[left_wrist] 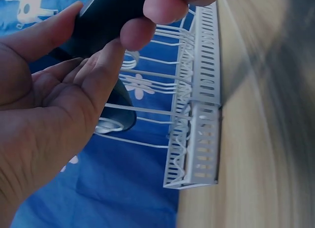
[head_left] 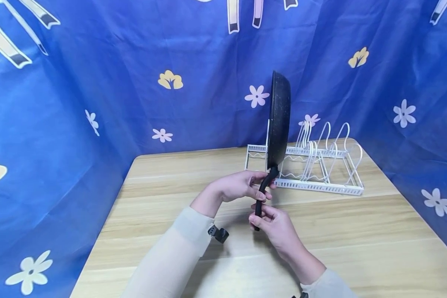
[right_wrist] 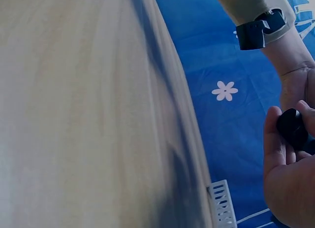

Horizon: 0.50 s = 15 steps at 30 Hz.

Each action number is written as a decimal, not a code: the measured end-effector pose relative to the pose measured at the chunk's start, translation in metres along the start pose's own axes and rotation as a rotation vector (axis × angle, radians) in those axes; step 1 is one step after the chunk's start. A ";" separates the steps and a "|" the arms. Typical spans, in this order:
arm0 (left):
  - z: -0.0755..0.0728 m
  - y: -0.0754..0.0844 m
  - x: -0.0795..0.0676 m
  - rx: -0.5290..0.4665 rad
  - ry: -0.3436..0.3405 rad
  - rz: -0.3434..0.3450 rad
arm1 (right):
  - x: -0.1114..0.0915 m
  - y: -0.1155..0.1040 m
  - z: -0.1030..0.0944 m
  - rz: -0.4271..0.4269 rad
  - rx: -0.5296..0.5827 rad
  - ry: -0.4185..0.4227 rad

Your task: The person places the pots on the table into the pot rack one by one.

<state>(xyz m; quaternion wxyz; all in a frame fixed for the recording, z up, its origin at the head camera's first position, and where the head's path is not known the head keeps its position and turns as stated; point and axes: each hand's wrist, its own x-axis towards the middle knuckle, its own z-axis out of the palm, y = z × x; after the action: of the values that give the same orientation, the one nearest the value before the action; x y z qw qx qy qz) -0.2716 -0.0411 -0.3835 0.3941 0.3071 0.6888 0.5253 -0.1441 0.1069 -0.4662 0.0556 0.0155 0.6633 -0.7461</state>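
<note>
A black frying pan (head_left: 280, 120) is on edge, its disc upright at the left part of a white wire rack (head_left: 318, 186). Its handle (head_left: 269, 179) slants down toward me. My left hand (head_left: 238, 186) holds the upper part of the handle between thumb and fingers. Lower down, my right hand (head_left: 277, 227) pinches the handle near its tip, whose rounded end (right_wrist: 292, 127) shows between thumb and fingers in the right wrist view. Whether the pan's lower edge rests on the rack cannot be told, as part of it is hidden.
Upright wire loops (head_left: 311, 159) stand along the rack to the right of the pan. The rack lies at the back right of a wooden table (head_left: 164, 198). Blue cloth (head_left: 208, 103) with flowers hangs behind and at both sides.
</note>
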 end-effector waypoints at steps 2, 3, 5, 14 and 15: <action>-0.001 -0.004 0.002 -0.004 -0.001 -0.009 | 0.001 0.003 -0.001 0.010 0.018 -0.012; -0.001 -0.005 0.003 -0.009 0.001 -0.015 | 0.001 0.004 -0.002 0.014 0.025 -0.018; -0.001 -0.008 0.006 -0.014 0.001 -0.022 | 0.002 0.007 -0.003 0.021 0.035 -0.026; -0.002 -0.021 0.011 -0.047 -0.008 -0.034 | 0.004 0.014 -0.006 0.058 0.048 -0.028; -0.003 -0.022 0.012 -0.048 -0.011 -0.032 | 0.004 0.015 -0.006 0.064 0.053 -0.029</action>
<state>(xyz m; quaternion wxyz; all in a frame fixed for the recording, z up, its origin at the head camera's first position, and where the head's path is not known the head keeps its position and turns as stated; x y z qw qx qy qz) -0.2799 -0.0381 -0.4070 0.4136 0.2895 0.6785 0.5337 -0.1468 0.1110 -0.4821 0.0885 0.0274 0.6415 -0.7615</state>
